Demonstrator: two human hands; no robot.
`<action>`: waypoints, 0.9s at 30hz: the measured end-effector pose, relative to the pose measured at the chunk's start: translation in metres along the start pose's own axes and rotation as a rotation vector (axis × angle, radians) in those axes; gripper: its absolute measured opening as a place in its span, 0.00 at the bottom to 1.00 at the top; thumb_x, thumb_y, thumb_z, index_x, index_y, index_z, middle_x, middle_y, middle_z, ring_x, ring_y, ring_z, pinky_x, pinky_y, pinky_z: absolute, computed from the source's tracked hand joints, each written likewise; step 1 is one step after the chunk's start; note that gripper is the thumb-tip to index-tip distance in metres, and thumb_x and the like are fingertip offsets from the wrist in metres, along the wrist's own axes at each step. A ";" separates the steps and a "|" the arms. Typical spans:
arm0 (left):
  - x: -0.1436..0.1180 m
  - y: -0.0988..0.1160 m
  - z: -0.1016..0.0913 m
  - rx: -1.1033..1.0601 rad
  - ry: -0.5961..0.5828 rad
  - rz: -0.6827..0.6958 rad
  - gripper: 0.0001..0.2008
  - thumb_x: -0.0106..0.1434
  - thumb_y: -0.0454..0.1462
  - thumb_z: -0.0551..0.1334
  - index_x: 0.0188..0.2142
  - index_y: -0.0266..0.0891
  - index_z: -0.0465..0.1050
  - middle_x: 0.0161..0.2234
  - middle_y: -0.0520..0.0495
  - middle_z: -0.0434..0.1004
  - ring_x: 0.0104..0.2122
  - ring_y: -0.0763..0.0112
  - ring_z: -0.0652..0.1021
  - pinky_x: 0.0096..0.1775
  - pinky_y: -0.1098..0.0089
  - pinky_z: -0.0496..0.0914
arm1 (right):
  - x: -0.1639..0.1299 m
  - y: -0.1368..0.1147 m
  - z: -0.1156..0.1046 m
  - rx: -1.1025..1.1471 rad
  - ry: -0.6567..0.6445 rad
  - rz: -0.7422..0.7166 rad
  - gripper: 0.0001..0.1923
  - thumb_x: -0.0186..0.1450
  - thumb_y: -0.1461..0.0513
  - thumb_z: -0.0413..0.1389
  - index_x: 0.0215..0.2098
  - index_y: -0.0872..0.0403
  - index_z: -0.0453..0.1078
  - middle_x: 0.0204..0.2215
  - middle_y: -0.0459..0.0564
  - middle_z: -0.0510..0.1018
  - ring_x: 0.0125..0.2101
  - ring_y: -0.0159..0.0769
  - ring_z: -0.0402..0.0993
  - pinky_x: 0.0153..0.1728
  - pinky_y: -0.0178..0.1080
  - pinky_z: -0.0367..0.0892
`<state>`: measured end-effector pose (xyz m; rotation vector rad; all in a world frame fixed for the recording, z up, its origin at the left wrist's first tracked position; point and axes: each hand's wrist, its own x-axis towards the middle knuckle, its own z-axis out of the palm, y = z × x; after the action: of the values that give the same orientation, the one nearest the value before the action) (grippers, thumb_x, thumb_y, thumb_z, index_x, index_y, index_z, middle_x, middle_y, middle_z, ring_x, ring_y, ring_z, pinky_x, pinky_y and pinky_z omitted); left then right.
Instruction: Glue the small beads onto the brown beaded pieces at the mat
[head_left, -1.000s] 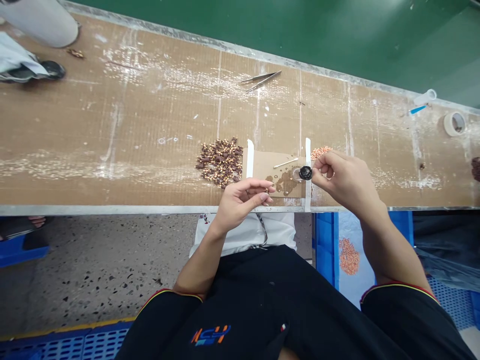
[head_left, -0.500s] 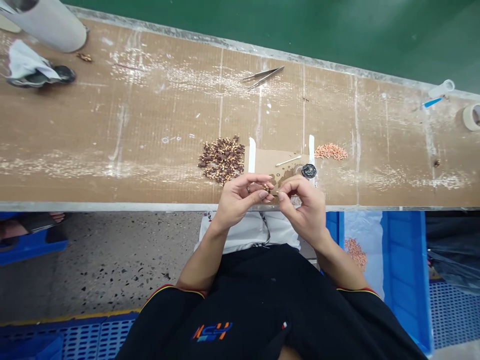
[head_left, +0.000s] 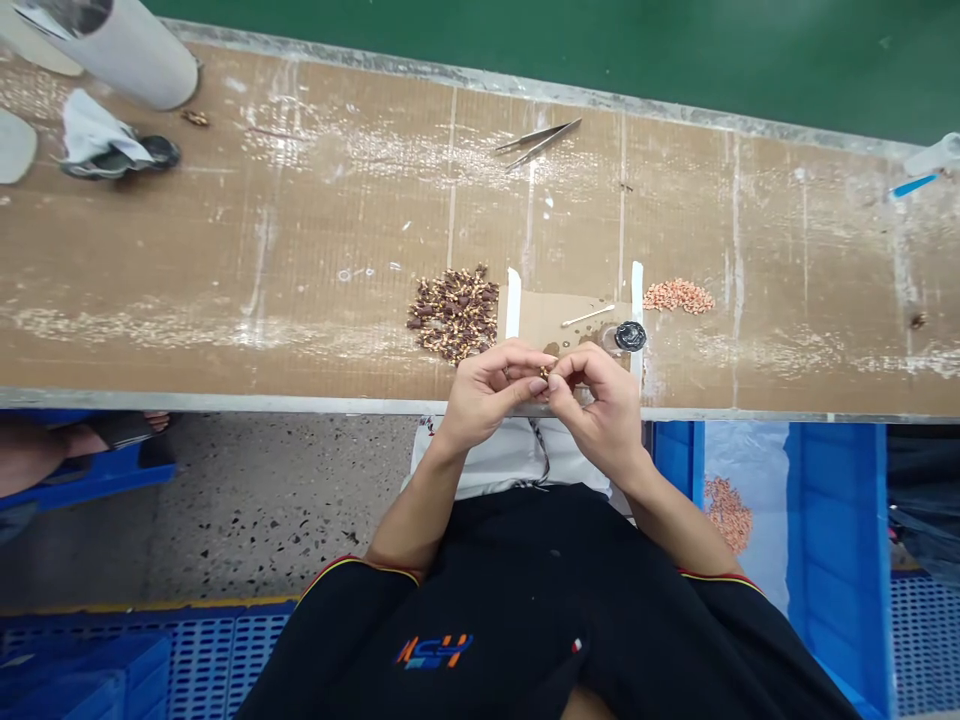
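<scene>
At the near edge of the bench (head_left: 225,300), the left hand (head_left: 491,395) and right hand (head_left: 600,400) meet, fingertips touching. Between them they pinch a tiny brown part (head_left: 545,373), too small to make out further; both hands are curled closed around it. Half a second ago a small gap lay between the hands, and a second ago the right hand was out over the black cap (head_left: 630,336), which now lies alone on the cardboard patch (head_left: 559,308), just beyond the right hand. A thin stick (head_left: 589,316) lies on the patch too. The brown heap (head_left: 455,312) lies just left of the patch, the pink heap (head_left: 679,296) just right of it. Tweezers (head_left: 538,143) lie near the far edge. A cloth (head_left: 97,135) and a white tube (head_left: 120,45) occupy the far left corner.
</scene>
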<state>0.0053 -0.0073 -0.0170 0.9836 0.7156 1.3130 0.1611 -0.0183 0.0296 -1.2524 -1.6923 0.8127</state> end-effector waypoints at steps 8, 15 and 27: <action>0.001 0.002 0.000 0.027 -0.005 0.008 0.08 0.61 0.40 0.78 0.41 0.48 0.89 0.33 0.48 0.83 0.33 0.73 0.81 0.34 0.75 0.76 | 0.001 -0.001 -0.002 0.035 -0.033 0.033 0.07 0.67 0.65 0.57 0.31 0.50 0.67 0.28 0.43 0.73 0.27 0.31 0.67 0.29 0.36 0.64; 0.001 0.004 -0.001 0.081 -0.015 -0.018 0.09 0.60 0.45 0.78 0.40 0.49 0.89 0.31 0.47 0.82 0.30 0.72 0.79 0.32 0.72 0.76 | 0.008 -0.003 -0.014 0.155 -0.189 0.205 0.06 0.66 0.62 0.59 0.31 0.50 0.68 0.29 0.45 0.75 0.28 0.32 0.70 0.30 0.37 0.67; -0.001 0.004 -0.006 0.292 -0.071 0.122 0.07 0.64 0.43 0.75 0.42 0.50 0.89 0.24 0.50 0.77 0.25 0.75 0.75 0.28 0.73 0.70 | 0.017 0.008 -0.022 0.488 -0.433 0.581 0.17 0.61 0.52 0.68 0.27 0.52 0.69 0.27 0.45 0.77 0.30 0.32 0.75 0.34 0.36 0.73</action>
<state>-0.0013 -0.0070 -0.0161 1.3201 0.8177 1.2938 0.1824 0.0002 0.0365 -1.2804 -1.3077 1.8311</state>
